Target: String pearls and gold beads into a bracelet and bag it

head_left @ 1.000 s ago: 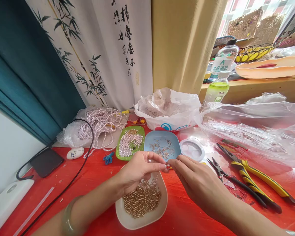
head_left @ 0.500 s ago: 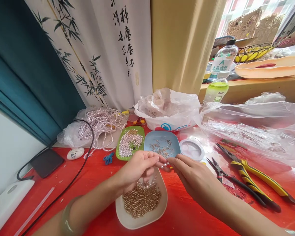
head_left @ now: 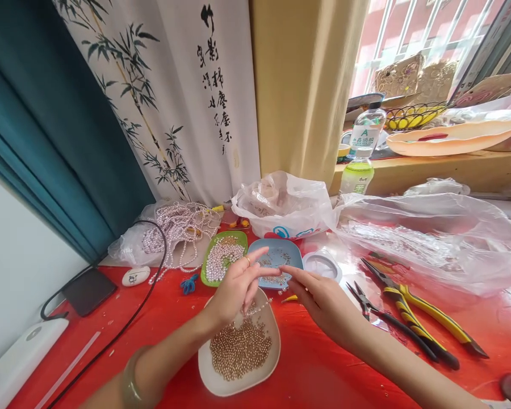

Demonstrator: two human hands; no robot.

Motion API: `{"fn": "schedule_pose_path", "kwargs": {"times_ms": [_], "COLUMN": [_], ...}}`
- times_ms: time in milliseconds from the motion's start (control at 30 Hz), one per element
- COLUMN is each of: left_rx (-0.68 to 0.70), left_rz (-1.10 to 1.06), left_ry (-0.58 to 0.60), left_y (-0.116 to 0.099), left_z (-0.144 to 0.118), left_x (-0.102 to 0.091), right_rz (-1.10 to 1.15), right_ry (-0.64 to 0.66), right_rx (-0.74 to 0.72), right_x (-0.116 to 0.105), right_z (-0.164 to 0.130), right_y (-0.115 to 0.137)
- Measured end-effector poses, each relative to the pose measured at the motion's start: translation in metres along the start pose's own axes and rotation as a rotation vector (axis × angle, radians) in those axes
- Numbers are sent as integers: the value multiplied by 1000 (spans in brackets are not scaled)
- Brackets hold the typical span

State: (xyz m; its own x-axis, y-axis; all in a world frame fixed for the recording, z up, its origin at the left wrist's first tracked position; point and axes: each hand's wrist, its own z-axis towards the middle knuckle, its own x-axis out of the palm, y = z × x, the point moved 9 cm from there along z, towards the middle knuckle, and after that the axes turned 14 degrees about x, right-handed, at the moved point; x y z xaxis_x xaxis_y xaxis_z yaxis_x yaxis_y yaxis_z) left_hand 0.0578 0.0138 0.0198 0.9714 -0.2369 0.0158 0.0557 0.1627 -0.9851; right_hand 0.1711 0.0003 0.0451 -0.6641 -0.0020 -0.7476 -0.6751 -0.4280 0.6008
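Observation:
My left hand [head_left: 235,288] has its thumb raised and its index finger stretched to the right, with its lower fingers curled on a thin strand of pearl beads [head_left: 262,307]. That strand slopes up from under the palm toward my right hand [head_left: 321,292]. The right index finger is extended, its tip touching or nearly touching the left index tip; its thumb is partly hidden. Below the hands sits a white tray [head_left: 204,369] of gold beads [head_left: 241,349]. Just behind them are a blue tray [head_left: 296,264] of small metal bits and a green tray [head_left: 205,272] of pearl beads.
Long-nose pliers [head_left: 426,312] and smaller pliers [head_left: 385,318] lie at the right. Plastic bags [head_left: 285,210] and pearl strings [head_left: 174,227] stand along the back. A black cable [head_left: 147,295] crosses the left side, near a blue tassel [head_left: 189,285]. A white ring-shaped spool [head_left: 323,266] rests beside the blue tray.
The left thumb has lifted away and the left index finger has straightened; the right fingers no longer pinch at the beads. The whole view has tilted up and shifted slightly right.

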Motion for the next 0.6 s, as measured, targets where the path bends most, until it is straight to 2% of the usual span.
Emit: {"fn": "schedule_pose_path", "kwargs": {"times_ms": [100,333,467,600], "left_rx": [36,86,54,53], "left_rz": [-102,-228,-229,-214], "left_ry": [16,163,170,167], "left_y": [0,4,6,-6], "left_z": [2,-1,-1,2], "left_x": [1,14,22,31], "right_rz": [66,222,401,555], "right_ry": [43,86,186,217], "right_rx": [50,115,181,239], "right_x": [1,-4,-3,-6], "right_z": [0,5,10,14], "right_y": [-7,-6,6,13]}}
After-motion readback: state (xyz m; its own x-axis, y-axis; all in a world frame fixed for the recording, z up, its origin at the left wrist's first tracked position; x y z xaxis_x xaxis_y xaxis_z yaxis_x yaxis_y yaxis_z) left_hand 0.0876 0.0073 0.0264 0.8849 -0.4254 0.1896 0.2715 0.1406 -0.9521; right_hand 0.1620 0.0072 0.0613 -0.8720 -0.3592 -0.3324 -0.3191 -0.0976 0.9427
